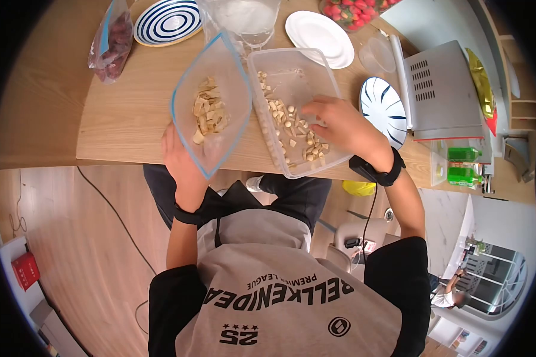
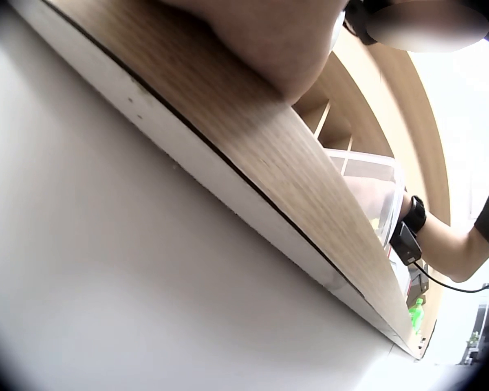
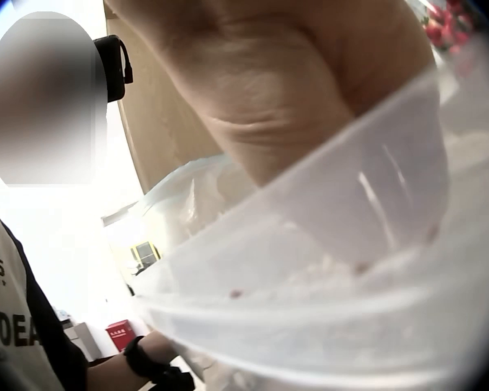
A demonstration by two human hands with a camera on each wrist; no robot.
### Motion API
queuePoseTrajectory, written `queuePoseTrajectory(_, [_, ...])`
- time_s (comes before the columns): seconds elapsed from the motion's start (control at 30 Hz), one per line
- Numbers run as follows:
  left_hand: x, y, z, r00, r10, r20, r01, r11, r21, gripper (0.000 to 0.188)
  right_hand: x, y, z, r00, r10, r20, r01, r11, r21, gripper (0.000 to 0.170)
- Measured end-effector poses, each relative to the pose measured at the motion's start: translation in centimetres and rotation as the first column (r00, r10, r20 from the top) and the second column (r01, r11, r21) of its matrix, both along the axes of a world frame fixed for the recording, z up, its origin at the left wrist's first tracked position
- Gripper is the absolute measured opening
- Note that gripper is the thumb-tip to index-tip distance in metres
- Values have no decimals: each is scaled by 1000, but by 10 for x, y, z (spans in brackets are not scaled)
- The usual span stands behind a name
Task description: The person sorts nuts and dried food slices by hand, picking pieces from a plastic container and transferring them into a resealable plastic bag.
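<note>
A clear zip bag with a blue seal stands with its mouth spread wide. Pale, flat cut pieces lie inside it. My left hand grips the bag at its near left side, and the bag covers part of the fingers. To the right is a clear plastic box with small pale pieces scattered over its bottom, some round and some chunky. My right hand reaches over the box's right wall, with thumb and fingers apart above the pieces.
Behind the bag are a blue-ringed plate, a bag of dark red pieces and a clear container. A white plate, strawberries and a blue-striped plate surround the box. A microwave stands at right.
</note>
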State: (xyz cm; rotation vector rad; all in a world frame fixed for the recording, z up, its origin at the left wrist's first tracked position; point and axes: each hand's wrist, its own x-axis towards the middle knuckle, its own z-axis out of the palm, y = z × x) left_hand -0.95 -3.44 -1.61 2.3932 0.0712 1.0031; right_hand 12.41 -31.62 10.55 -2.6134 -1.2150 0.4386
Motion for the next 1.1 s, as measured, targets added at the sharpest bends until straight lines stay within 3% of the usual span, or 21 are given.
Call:
queuePoseTrajectory(0.1, [-1, 0, 0, 1000, 4, 12, -4, 1000, -1, 30, 2, -1, -9, 995, 61, 85, -53, 994, -98, 34])
queuePoseTrajectory(0.17, [-2, 5, -15, 999, -17, -28, 17, 1000, 21, 61, 1, -1, -10, 993, 72, 93, -63, 993, -99, 33])
queuePoseTrajectory(0.27, [-3, 1, -8, 995, -4, -101, -4, 997, -75, 58, -4, 0, -16, 987, 76, 141, -58, 990, -126, 32])
queuePoseTrajectory(0.4, [-2, 2, -9, 997, -9, -75, 3, 997, -72, 58, -5, -1, -24, 971, 90, 223, -51, 984, -173, 29])
queuePoseTrajectory(0.97, [-2, 2, -9, 999, -4, -43, 3, 1000, -3, 62, -4, -2, -27, 959, 102, 265, -69, 989, -131, 12])
queuePoseTrajectory(1.0, [-2, 1, -6, 999, -2, -42, 2, 1000, -5, 62, -4, -2, -27, 960, 105, 261, -72, 989, -132, 11])
queuePoseTrajectory(1.07, [-2, -1, 2, 1000, 16, -15, -16, 1000, -10, 32, -4, -2, -27, 959, 108, 262, -78, 990, -120, 11])
queuePoseTrajectory(1.1, [-3, -1, 2, 1000, 19, -15, -19, 1000, -12, 32, -4, -2, -27, 959, 108, 262, -83, 991, -107, 11])
